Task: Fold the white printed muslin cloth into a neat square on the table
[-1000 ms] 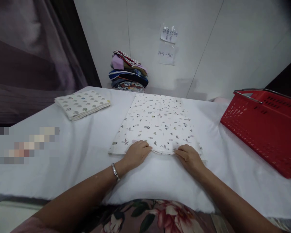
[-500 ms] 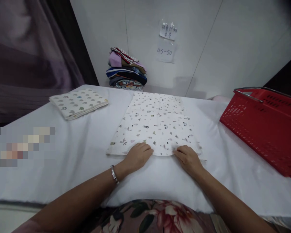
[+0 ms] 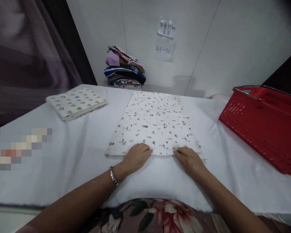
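Observation:
A white cloth [image 3: 155, 123] printed with small plants and other little figures lies flat in front of me, its long sides running away from me. At its near edge my left hand [image 3: 137, 158] pinches the hem between thumb and fingers. My right hand [image 3: 189, 161] grips the same hem a short way to the right, fingers closed. Between the two hands the edge hangs in a slight curve. Both thumbs are partly hidden.
White fabric covers the table [image 3: 87, 168]. A folded patterned cloth [image 3: 76, 103] lies at the left. On the right stands a red perforated basket [image 3: 264, 129] with metal handles. Behind the table rises a stack of folded textiles [image 3: 125, 69], near paper signs [image 3: 164, 50] on the wall.
The view has shifted slightly. Both hands keep their hold on the near edge, and the hem between them sags a little less than before.

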The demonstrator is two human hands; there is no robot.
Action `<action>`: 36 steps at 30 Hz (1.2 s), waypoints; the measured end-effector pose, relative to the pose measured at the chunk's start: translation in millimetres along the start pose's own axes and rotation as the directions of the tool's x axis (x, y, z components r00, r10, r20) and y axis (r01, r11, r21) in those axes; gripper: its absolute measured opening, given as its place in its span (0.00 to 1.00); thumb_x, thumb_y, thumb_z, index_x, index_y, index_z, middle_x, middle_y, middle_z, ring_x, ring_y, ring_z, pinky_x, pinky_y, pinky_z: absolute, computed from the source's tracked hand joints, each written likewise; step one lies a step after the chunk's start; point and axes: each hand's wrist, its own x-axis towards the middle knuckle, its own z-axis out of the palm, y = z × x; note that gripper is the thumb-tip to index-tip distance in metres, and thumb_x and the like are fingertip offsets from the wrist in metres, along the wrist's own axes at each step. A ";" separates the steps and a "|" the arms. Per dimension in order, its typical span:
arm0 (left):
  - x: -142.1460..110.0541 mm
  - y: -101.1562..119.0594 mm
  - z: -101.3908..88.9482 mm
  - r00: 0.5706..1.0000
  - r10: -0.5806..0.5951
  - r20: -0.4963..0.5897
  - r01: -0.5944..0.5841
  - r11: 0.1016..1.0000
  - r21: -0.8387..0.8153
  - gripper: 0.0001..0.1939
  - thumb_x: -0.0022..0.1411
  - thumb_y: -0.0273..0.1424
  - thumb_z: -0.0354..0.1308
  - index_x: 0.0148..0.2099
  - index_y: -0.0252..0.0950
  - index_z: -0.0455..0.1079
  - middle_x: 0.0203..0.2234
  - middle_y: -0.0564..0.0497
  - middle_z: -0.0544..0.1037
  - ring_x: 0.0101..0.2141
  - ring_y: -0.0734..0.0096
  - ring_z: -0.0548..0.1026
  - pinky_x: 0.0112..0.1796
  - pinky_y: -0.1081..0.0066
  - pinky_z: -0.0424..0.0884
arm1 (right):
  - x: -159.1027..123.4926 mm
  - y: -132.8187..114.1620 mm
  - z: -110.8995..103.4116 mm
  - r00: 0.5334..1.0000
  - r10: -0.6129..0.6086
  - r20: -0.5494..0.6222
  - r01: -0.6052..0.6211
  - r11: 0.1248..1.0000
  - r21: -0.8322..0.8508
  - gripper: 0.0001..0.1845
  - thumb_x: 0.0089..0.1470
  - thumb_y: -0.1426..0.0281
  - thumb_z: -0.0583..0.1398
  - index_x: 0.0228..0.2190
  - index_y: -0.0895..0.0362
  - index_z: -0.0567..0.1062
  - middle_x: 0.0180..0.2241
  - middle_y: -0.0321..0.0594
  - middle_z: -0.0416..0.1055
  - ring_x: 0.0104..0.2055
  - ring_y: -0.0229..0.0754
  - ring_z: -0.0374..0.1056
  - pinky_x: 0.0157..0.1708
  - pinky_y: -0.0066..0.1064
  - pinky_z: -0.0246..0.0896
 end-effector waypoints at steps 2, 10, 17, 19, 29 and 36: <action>0.2 -0.8 0.5 1.000 -0.001 -0.014 0.001 1.000 0.015 0.09 0.63 0.25 0.48 0.40 0.35 0.69 0.34 0.49 0.73 0.35 0.68 0.68 0.35 0.68 0.63 | -0.8 1.1 1.1 1.000 0.006 0.000 -0.006 1.000 0.001 0.18 0.59 0.76 0.49 0.48 0.52 0.69 0.41 0.44 0.70 0.41 0.46 0.63 0.38 0.38 0.59; 6.8 -2.8 -1.2 0.997 -0.077 0.020 0.078 0.997 -0.021 0.11 0.63 0.23 0.46 0.44 0.34 0.68 0.33 0.48 0.73 0.35 0.68 0.69 0.36 0.68 0.66 | 0.9 4.8 2.7 0.997 -0.006 -0.075 0.005 1.000 -0.011 0.20 0.58 0.78 0.48 0.49 0.53 0.67 0.40 0.44 0.70 0.40 0.45 0.64 0.38 0.38 0.61; 8.5 -1.9 0.0 0.991 -0.130 0.023 0.130 0.992 -0.007 0.09 0.64 0.23 0.45 0.39 0.35 0.67 0.31 0.49 0.73 0.34 0.67 0.69 0.36 0.67 0.65 | 1.2 5.2 3.7 0.996 -0.029 -0.087 0.027 0.999 -0.023 0.16 0.57 0.78 0.49 0.45 0.56 0.69 0.39 0.46 0.71 0.40 0.47 0.65 0.36 0.39 0.62; 8.1 -1.7 0.9 0.989 -0.141 0.036 0.141 0.990 0.010 0.09 0.63 0.23 0.45 0.37 0.35 0.66 0.29 0.49 0.72 0.33 0.67 0.68 0.35 0.67 0.65 | 1.7 4.6 3.0 0.998 -0.019 -0.061 0.017 0.999 -0.035 0.14 0.57 0.77 0.50 0.42 0.57 0.71 0.38 0.46 0.71 0.39 0.46 0.65 0.36 0.38 0.62; 27.2 -22.4 -13.8 0.996 -0.084 -0.030 0.088 0.981 0.172 0.10 0.60 0.19 0.47 0.39 0.35 0.65 0.33 0.50 0.72 0.32 0.68 0.69 0.33 0.69 0.63 | 40.9 24.9 -23.1 0.985 -0.066 -0.157 0.037 0.982 -0.186 0.16 0.54 0.80 0.50 0.40 0.58 0.72 0.37 0.45 0.72 0.37 0.45 0.64 0.34 0.34 0.58; 13.4 -20.6 -4.0 0.990 0.096 0.102 -0.113 0.978 0.174 0.06 0.63 0.23 0.48 0.38 0.35 0.65 0.33 0.49 0.70 0.34 0.68 0.66 0.34 0.69 0.62 | 21.5 22.6 4.7 0.988 -0.156 -0.012 0.154 0.980 -0.123 0.13 0.58 0.77 0.50 0.41 0.57 0.72 0.37 0.44 0.71 0.37 0.43 0.63 0.35 0.34 0.58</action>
